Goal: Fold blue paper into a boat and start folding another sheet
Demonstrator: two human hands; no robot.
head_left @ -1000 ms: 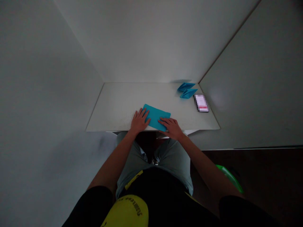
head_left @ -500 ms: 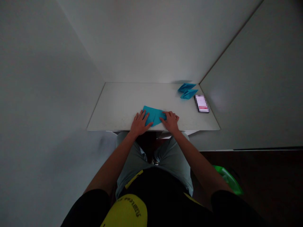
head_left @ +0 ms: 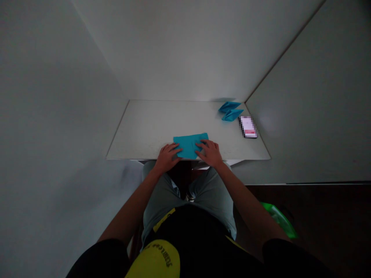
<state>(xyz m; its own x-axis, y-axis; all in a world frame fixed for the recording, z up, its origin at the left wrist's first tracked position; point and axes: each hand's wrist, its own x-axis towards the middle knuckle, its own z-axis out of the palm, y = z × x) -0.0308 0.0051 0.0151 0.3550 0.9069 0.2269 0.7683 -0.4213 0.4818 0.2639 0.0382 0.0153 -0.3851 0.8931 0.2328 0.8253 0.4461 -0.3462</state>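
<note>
A folded sheet of blue paper [head_left: 188,146] lies at the table's front edge, its long side roughly level and its right corner a little higher. On its left end rest the outstretched fingers of my left hand [head_left: 167,157], thumb apart near the lower edge. My right hand [head_left: 212,153] touches the right end, fingers spread over the paper and thumb near its lower part. A short crease or flap line shows in the paper between the hands. The fingertips partly cover both ends.
Two folded blue paper shapes [head_left: 232,114] lie at the table's back right. A phone with a blurred screen [head_left: 248,127] is beside them, near the right edge. White walls enclose the white table [head_left: 145,123]. A green object [head_left: 278,219] is on the dark floor at right.
The blue paper has turned, its right end rising and its left end dropping, and it sits slightly closer to me. My left hand has shifted slightly left and down with it.
</note>
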